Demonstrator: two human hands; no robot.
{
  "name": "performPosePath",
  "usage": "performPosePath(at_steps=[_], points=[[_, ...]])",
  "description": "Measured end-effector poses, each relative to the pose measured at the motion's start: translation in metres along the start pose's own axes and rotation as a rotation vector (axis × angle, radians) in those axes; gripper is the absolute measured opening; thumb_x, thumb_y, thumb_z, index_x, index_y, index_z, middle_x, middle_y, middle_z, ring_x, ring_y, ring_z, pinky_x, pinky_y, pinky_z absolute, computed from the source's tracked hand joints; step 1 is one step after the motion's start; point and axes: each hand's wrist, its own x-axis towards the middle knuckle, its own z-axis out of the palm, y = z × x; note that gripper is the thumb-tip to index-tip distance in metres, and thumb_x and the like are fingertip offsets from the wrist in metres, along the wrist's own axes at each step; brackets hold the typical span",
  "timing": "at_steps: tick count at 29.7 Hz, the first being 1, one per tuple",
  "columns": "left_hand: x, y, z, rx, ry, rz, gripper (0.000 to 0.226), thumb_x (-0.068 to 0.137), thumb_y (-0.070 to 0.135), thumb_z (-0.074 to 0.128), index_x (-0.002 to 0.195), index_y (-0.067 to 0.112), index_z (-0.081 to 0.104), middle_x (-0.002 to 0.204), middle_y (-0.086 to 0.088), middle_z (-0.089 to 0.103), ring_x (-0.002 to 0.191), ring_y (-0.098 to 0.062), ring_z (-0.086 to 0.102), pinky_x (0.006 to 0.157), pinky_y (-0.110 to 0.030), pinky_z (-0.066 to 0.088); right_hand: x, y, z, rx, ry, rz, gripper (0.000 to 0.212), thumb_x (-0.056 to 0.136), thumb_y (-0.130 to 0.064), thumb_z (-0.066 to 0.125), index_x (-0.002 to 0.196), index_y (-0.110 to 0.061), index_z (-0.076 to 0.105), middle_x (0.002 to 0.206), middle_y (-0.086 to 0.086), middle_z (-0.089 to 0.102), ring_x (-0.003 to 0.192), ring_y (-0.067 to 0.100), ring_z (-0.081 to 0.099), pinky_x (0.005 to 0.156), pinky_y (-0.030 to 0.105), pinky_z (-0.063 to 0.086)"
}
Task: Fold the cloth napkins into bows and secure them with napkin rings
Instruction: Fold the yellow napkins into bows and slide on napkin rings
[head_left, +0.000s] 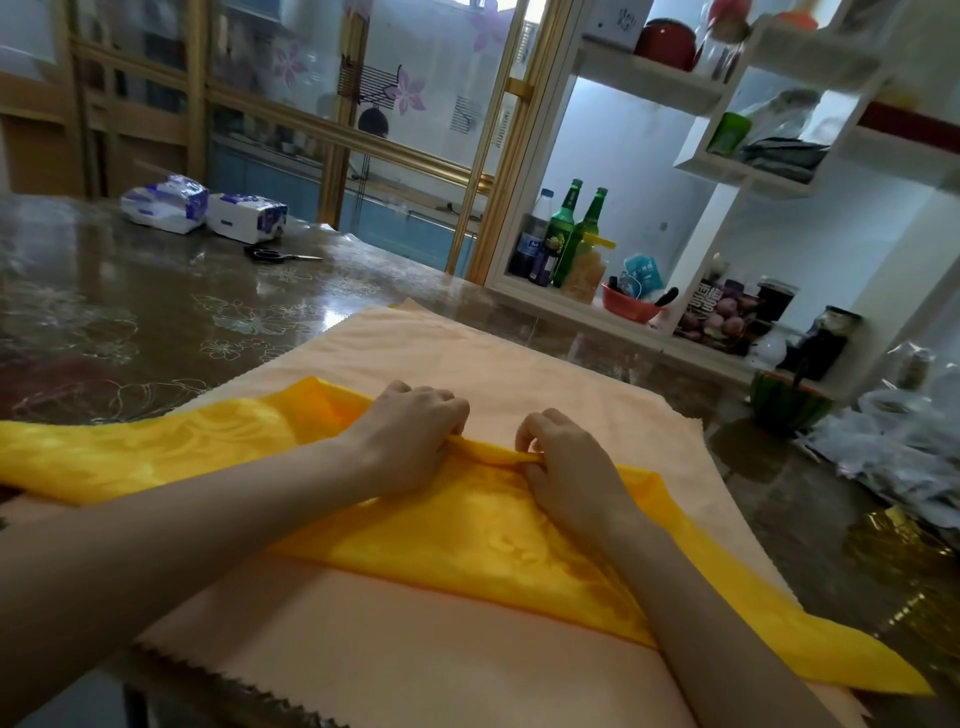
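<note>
Head view: the yellow napkin (467, 530) is laid on a peach cloth (441, 665) on the desk (156, 312). Its far edge is pinched by the left hand (410, 441) and the right hand (566, 462), fingers curled. Early pleating is judged under way; even further folds are called for next.

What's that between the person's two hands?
Head view: a narrow folded ridge of the yellow napkin runs from the left hand to the right hand, both pinching it.

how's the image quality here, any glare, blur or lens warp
Head view: wide-angle warp bends the shelf unit and gold door frame; daylight glares off the glossy table; the left hand, right hand and yellow napkin look fairly sharp; far shelf items are soft.
</note>
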Motion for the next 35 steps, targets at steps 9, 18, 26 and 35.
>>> performPosePath(at_steps=[9, 18, 26, 35], points=[[-0.006, 0.011, -0.004, -0.095, -0.073, -0.15, 0.024, 0.096, 0.034, 0.047, 0.097, 0.015, 0.06, 0.105, -0.003, 0.062, 0.095, -0.02, 0.056, 0.084, -0.032, 0.047, -0.005, -0.013, -0.006, 0.009, -0.114, 0.098, 0.012, 0.092, -0.027, 0.049, 0.095, -0.017, 0.056, 0.095, 0.001, 0.06, 0.086, 0.019, 0.056, 0.08, 0.037, 0.05], [-0.003, 0.012, 0.022, -0.027, -0.347, -0.23, 0.053, 0.102, 0.035, 0.011, 0.151, 0.014, 0.0, 0.159, -0.003, -0.001, 0.146, -0.016, -0.003, 0.118, -0.039, -0.006, 0.002, -0.016, 0.022, 0.016, -0.279, -0.013, 0.05, 0.102, -0.042, 0.023, 0.149, -0.027, 0.02, 0.159, -0.001, 0.011, 0.145, 0.015, 0.009, 0.117, 0.032, 0.006], [0.0, 0.014, 0.021, -0.032, -0.365, -0.278, 0.051, 0.102, 0.038, 0.011, 0.151, 0.022, 0.007, 0.159, -0.004, -0.003, 0.146, -0.02, -0.004, 0.117, -0.041, -0.006, -0.007, 0.017, 0.015, -0.059, -0.419, 0.172, 0.063, 0.095, -0.059, 0.009, 0.15, -0.031, 0.001, 0.159, -0.005, -0.006, 0.146, 0.015, -0.005, 0.116, 0.04, -0.004], [-0.002, 0.009, 0.017, -0.135, -0.342, -0.244, 0.048, 0.102, 0.038, 0.015, 0.149, 0.025, 0.017, 0.159, -0.003, 0.003, 0.146, -0.019, 0.001, 0.117, -0.038, -0.001, -0.028, 0.043, 0.002, 0.087, -0.127, 0.204, 0.045, 0.1, -0.038, 0.037, 0.139, -0.018, 0.044, 0.149, 0.004, 0.037, 0.138, 0.017, 0.03, 0.111, 0.025, 0.02]])
